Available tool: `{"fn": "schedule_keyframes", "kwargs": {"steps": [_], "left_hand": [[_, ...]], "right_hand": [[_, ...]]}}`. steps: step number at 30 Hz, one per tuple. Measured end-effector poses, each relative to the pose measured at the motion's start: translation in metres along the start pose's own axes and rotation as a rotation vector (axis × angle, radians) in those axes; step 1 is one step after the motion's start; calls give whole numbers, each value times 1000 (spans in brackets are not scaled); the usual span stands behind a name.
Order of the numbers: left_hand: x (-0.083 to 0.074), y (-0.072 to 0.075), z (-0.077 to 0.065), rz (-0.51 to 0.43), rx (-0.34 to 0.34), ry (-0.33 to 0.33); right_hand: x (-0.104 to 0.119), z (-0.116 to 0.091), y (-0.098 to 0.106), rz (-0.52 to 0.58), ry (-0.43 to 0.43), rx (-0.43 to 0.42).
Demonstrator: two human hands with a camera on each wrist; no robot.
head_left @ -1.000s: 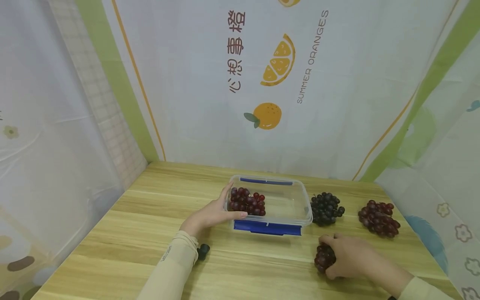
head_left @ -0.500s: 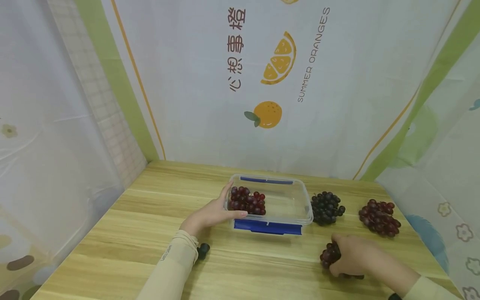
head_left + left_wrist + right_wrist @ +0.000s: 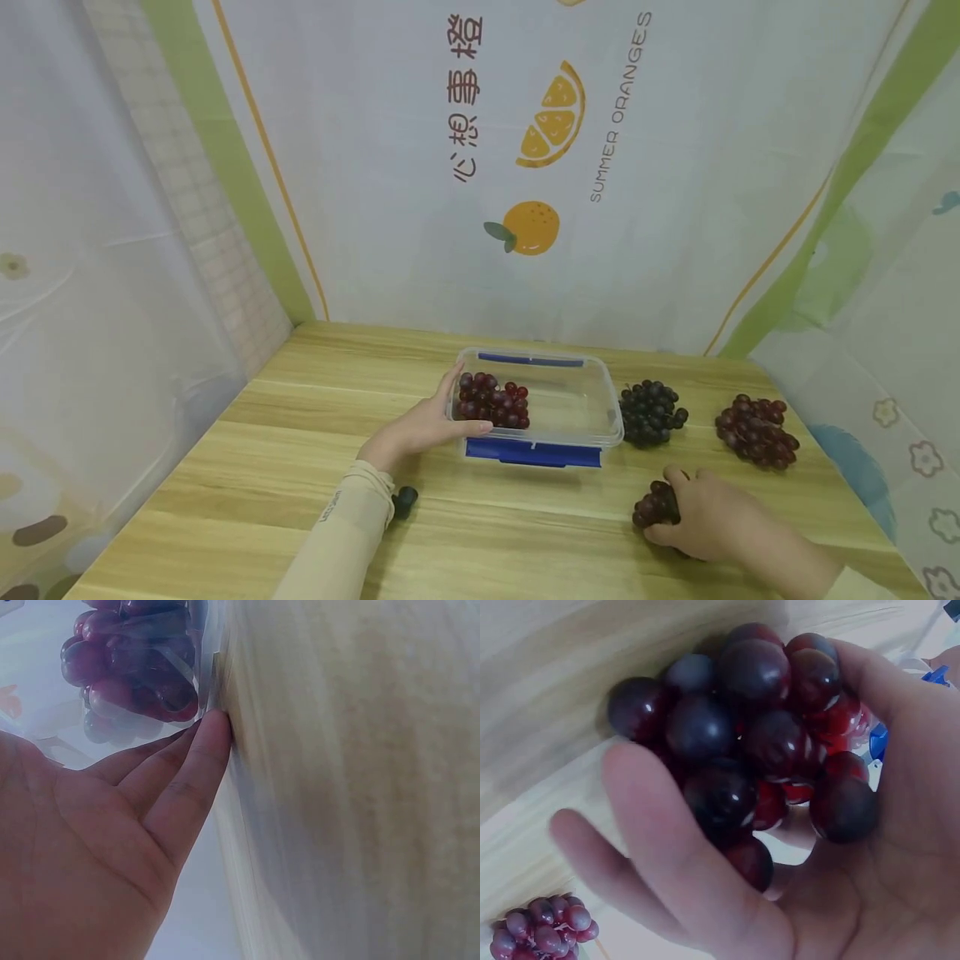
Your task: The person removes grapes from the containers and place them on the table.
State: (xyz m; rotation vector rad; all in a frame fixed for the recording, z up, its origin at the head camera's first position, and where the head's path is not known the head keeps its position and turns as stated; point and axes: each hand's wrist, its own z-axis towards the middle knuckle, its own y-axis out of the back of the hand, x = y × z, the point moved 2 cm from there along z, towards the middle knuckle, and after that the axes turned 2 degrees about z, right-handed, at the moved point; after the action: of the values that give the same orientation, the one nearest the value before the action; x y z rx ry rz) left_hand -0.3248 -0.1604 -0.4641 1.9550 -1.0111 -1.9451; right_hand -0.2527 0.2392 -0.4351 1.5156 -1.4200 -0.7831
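Note:
A clear lidless storage box with blue clips stands mid-table in the head view. Dark red grapes fill its left end. Spread at that end, my left hand lays its thumb along the front rim; the left wrist view shows straight fingers touching the wall low by the table. To the box's right and nearer me, my right hand holds a bunch of red grapes low at the table. In the right wrist view, its fingers curve round this bunch, covering part of it.
Beside the box's right end lies a bunch of black grapes. Farther right is another red bunch. A small dark object shows by my left wrist, partly hidden. Printed cloth hangs behind the wooden table.
My right hand has shifted slightly right with the red grapes, then tilted a little. The left hand and the box hold their place; the head view has turned very slightly.

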Motion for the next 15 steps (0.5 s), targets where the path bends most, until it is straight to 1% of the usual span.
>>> {"fn": "schedule_keyframes", "kwargs": {"steps": [5,11,15], "left_hand": [[0,2,-1,4,-6,4],[-1,2,-1,2,-6,7],[-1,1,-2,2,-3,4]], "right_hand": [[2,-3,0,4,-9,16],[2,0,-4,-26,10,-2],[2,0,0,-18,-6,11]]}}
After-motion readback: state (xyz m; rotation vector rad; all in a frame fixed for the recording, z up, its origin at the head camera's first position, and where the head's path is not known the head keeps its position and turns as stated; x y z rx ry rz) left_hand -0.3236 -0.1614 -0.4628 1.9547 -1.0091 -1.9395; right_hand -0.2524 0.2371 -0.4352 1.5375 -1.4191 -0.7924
